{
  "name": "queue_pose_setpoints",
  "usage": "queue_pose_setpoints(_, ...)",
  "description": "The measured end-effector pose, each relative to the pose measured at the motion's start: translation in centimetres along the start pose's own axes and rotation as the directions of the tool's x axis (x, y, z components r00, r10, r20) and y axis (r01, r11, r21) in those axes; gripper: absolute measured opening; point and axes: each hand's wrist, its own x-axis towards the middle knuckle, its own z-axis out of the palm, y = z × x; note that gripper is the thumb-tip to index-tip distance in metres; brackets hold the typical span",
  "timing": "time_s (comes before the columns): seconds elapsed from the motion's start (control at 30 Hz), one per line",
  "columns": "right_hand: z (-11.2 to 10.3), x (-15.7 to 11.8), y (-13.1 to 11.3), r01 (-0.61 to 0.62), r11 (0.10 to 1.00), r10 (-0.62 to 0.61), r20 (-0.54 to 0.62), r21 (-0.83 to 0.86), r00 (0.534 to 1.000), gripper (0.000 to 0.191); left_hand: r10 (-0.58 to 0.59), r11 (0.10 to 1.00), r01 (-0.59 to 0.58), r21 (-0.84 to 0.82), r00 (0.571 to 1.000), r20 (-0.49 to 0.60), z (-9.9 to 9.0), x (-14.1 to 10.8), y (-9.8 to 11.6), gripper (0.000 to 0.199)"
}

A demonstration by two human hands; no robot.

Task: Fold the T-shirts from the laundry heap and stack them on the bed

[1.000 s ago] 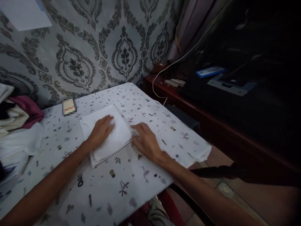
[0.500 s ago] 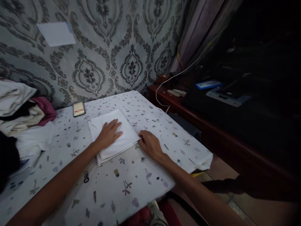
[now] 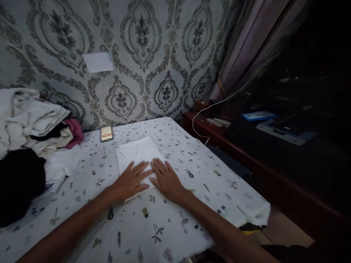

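Note:
A white folded cloth (image 3: 139, 149) lies flat on the patterned sheet (image 3: 131, 226) in front of me. My left hand (image 3: 134, 180) rests on its near left part, palm down with the fingers spread. Beside it, my right hand (image 3: 166, 179) lies flat on the cloth's near right part, fingers stretched out. The fingertips of both hands come close together near the middle. What kind of garment or linen the cloth is, I cannot tell. Its near edge is partly covered by my hands.
To the left is a heap of clothes (image 3: 30, 117) with a black garment (image 3: 22, 186) in front. A small card-like object (image 3: 106, 133) lies near the wall. On the right stands a dark red wooden table (image 3: 236, 146) with a white cable (image 3: 212, 105) and a blue object (image 3: 259, 116).
My right hand has left the cloth's right corner and moved onto its top, beside my left hand. My left hand has slid toward the near edge. The camera view has shifted.

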Motion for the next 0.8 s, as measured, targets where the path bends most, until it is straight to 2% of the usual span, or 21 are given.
queue_pose_setpoints(0.2,-0.1,-1.4,1.2,-0.062,0.998,0.062,-0.006,-0.014,0.998,0.061,-0.042,0.999,0.042,-0.022,0.999,0.002,-0.8,-2.7,-2.7,0.057)
queue_pose_setpoints(0.27,-0.6,-1.6,1.3,-0.132,0.991,0.132,0.004,0.016,0.991,0.061,-0.056,0.997,0.054,-0.063,0.998,-0.022,-1.6,-2.7,-3.5,0.053)
queue_pose_setpoints(0.33,-1.2,-1.7,1.4,-0.237,0.97,0.237,0.005,0.06,0.971,0.061,-0.08,0.991,0.068,-0.119,0.993,-0.092,-2.6,-1.9,-4.7,0.049)
queue_pose_setpoints(0.43,-2.3,-1.3,1.3,-0.404,0.905,0.408,-0.002,0.134,0.913,0.06,-0.16,0.977,0.124,-0.172,0.964,-0.212,-4.3,0.7,-7.7,0.044)
queue_pose_setpoints(0.53,-3.4,-0.6,1.1,-0.522,0.834,0.522,0.052,0.179,0.852,0.057,-0.227,0.969,0.198,-0.149,0.95,-0.214,-5.3,4.5,-11.0,0.041)
queue_pose_setpoints(0.6,-4.0,0.0,0.9,-0.559,0.809,0.55,0.105,0.182,0.829,0.053,-0.213,0.973,0.189,-0.131,0.956,-0.201,-5.4,7.4,-12.1,0.04)
queue_pose_setpoints(0.7,-4.4,0.7,0.9,-0.602,0.778,0.579,0.167,0.179,0.798,0.044,-0.067,0.996,0.058,-0.063,0.985,-0.157,-4.9,11.7,-11.6,0.051)
queue_pose_setpoints(0.8,-4.2,1.1,1.3,-0.628,0.743,0.604,0.172,0.232,0.778,0.027,0.088,0.993,-0.088,0.081,0.996,0.005,-4.5,15.3,-9.3,0.065)
